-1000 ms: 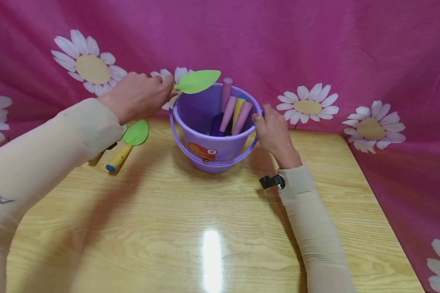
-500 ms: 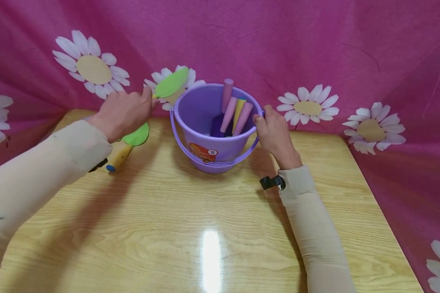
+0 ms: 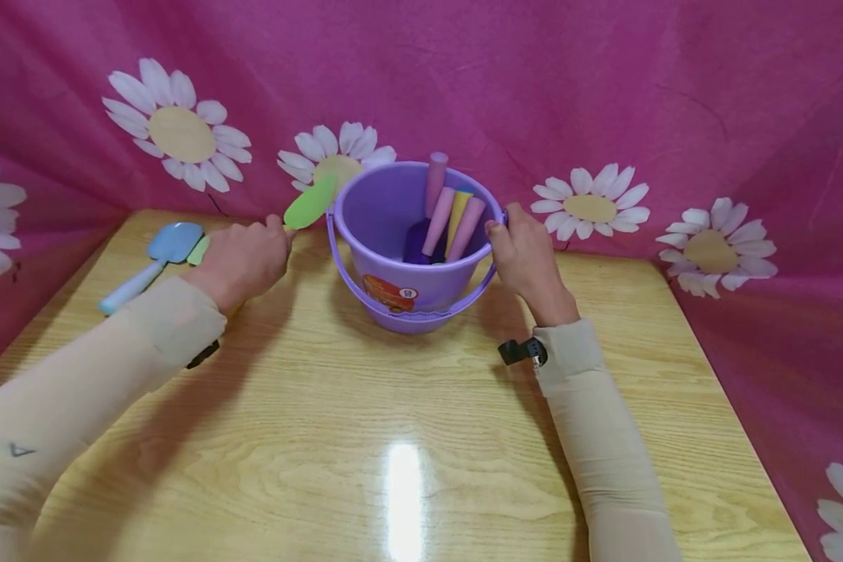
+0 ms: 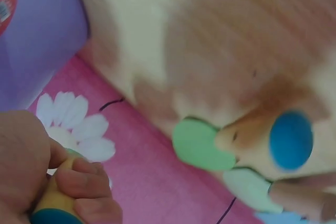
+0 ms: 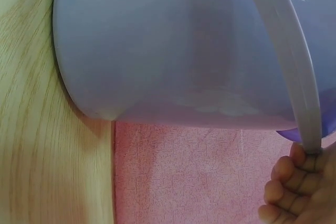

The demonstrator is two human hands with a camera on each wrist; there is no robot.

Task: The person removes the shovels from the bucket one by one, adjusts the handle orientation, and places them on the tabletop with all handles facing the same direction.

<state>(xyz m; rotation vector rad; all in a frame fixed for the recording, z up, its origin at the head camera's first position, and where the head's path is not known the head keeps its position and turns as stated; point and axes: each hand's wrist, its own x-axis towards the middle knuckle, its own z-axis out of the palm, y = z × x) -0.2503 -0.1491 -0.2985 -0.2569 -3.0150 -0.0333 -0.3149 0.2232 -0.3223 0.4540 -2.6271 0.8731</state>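
Note:
Beside the bucket's left rim my left hand (image 3: 242, 261) holds a toy trowel with a green blade (image 3: 311, 203). Its yellow handle with a blue end (image 4: 55, 200) shows in the left wrist view, with the fingers curled round it. The purple bucket (image 3: 435, 282) stands upright on the table, its carrying handle (image 3: 354, 285) hanging down in front. My right hand (image 3: 527, 257) grips the bucket's right rim where that handle joins. Inside the bucket lean several tools with pink handles (image 3: 466, 228) and one yellow handle (image 3: 458, 216); their lower ends are mostly hidden.
A blue trowel (image 3: 174, 242) lies at the table's left. In the left wrist view another green trowel (image 4: 199, 142) with a yellow handle lies near a pale green blade (image 4: 252, 187). A pink flowered cloth (image 3: 464, 78) hangs behind the wooden table (image 3: 309, 406).
My left hand has moved left and lower with the green trowel, from over the bucket's rim to beside it. The blue trowel has come into sight. Right hand and bucket stay put.

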